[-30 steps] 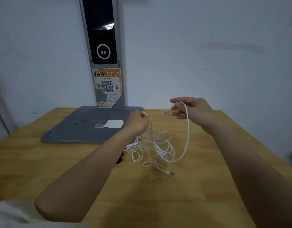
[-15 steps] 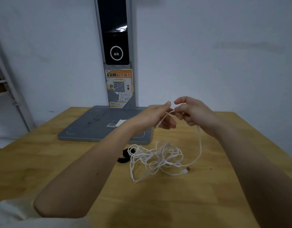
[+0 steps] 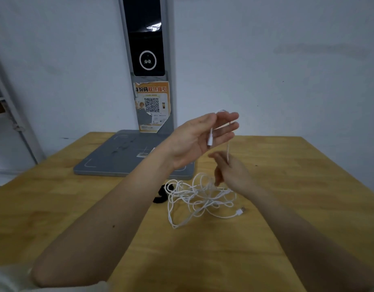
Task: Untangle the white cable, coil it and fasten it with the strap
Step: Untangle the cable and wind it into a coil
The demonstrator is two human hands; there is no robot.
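White cable: light, limp, snag-prone. Left hand open, end draped over fingers; right hand pinches strand below; feed slowly.

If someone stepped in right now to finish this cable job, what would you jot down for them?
Left hand: raised palm up, fingers straight, one end of the white cable draped over them, its plug hanging by the palm.
Right hand: lower, holding the strand that runs down to the heap; its grip is blurred.
Most of the cable lies tangled on the wooden table, the other plug at the right.
Black strap: left of the heap, untouched.
Done: one end found. Left: untangle, coil, fasten.
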